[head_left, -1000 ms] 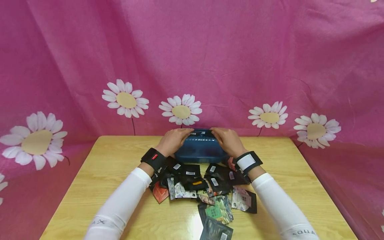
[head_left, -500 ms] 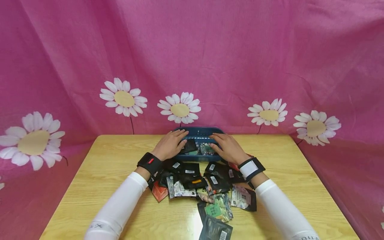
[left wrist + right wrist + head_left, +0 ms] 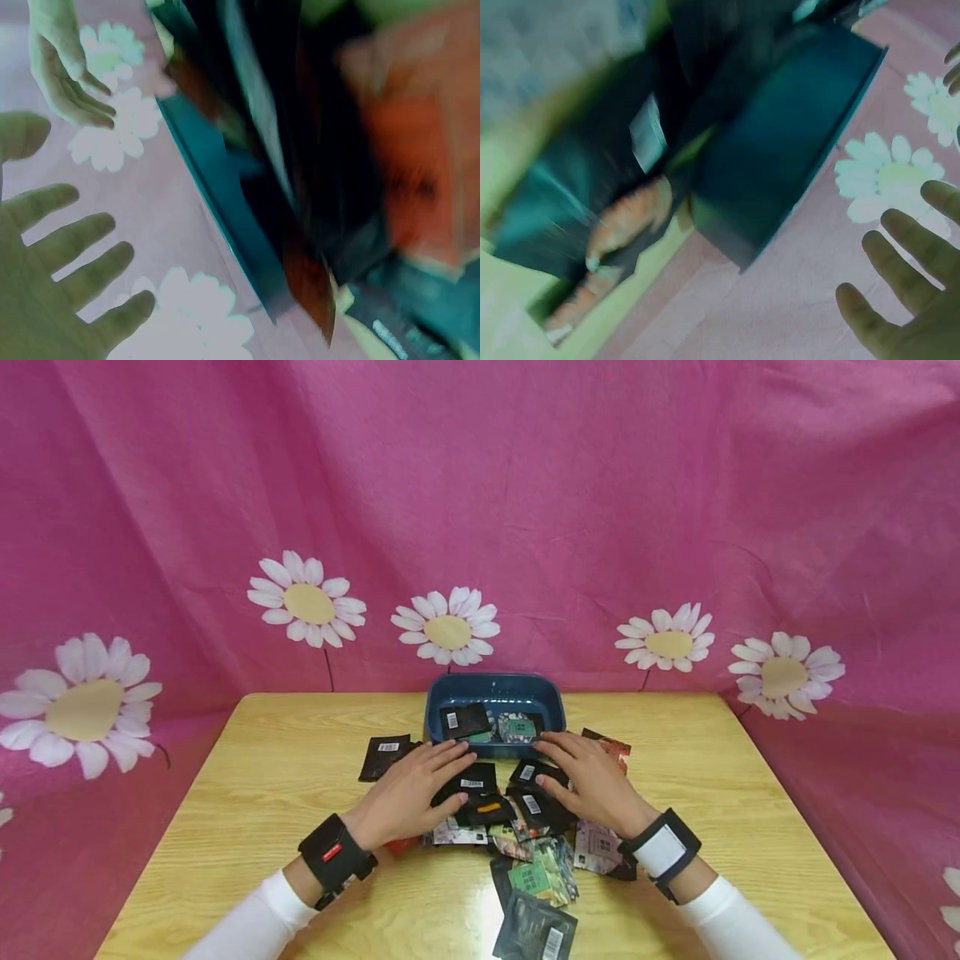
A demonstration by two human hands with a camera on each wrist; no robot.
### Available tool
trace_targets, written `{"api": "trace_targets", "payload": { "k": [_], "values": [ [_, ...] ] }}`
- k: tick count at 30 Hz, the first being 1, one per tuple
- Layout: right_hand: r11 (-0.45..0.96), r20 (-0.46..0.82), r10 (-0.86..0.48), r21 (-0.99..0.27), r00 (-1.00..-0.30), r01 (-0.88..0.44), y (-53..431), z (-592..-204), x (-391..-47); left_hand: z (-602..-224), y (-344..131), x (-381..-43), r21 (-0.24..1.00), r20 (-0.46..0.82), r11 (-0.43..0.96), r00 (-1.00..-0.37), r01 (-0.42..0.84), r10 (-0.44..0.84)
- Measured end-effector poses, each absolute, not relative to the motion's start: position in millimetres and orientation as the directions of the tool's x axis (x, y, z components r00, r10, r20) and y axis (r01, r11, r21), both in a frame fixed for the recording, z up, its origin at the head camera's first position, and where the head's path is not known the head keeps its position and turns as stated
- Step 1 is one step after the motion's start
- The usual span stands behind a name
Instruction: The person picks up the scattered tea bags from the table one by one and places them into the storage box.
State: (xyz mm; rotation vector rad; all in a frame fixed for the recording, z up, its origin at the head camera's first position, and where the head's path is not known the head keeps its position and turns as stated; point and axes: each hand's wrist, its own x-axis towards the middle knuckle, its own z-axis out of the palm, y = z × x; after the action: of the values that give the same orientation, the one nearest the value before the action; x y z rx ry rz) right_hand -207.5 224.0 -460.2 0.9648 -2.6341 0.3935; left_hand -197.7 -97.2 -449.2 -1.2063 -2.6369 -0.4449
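Note:
Several small flat packets, mostly black with white barcode labels, lie in a loose pile on the wooden table. Behind them stands a dark blue plastic bin (image 3: 517,690), its opening facing up, with a black packet (image 3: 465,720) and a green-labelled packet (image 3: 517,727) inside. My left hand (image 3: 408,793) hovers low over the pile's left side, fingers spread, holding nothing. Over the right side is my right hand (image 3: 596,785), also spread and holding nothing. An orange packet (image 3: 412,180) shows blurred in the left wrist view, and the bin's outer wall (image 3: 780,142) in the right wrist view.
A black packet (image 3: 381,758) lies left of the bin and a red one (image 3: 611,745) to its right. Nearer me are a green-labelled packet (image 3: 531,878) and a black packet (image 3: 535,929). A pink flowered cloth (image 3: 555,527) hangs behind the table (image 3: 247,827).
Both hands were gripping the bin's upper edge, its contents out of sight. They have let go and drawn back toward me over the pile; the bin's packets now show.

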Motion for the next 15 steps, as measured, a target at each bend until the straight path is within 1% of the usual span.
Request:
{"api": "trace_targets", "payload": {
  "k": [5,10,12,15],
  "values": [
    [0.712,0.292,-0.612,-0.199,-0.735,-0.673,222.1,-471.7,-183.4,-461.5,-95.6,-171.0,0.184,0.2,0.6,-0.627,0.779,0.753],
    [0.724,0.194,-0.614,-0.247,-0.765,-0.644,218.7,-484.8,-175.4,-479.6,-95.4,-159.8,0.164,0.101,0.63,-0.648,0.759,0.755],
    [0.739,0.136,-0.609,-0.261,-0.782,-0.621,219.0,-490.6,-174.0,-486.2,-95.6,-158.4,0.147,0.094,0.636,-0.651,0.758,0.753],
    [0.752,0.069,-0.607,-0.272,-0.792,-0.6,220.7,-498.8,-172.4,-493.5,-94.9,-158.3,0.126,0.121,0.634,-0.646,0.763,0.754]
  ]
}}
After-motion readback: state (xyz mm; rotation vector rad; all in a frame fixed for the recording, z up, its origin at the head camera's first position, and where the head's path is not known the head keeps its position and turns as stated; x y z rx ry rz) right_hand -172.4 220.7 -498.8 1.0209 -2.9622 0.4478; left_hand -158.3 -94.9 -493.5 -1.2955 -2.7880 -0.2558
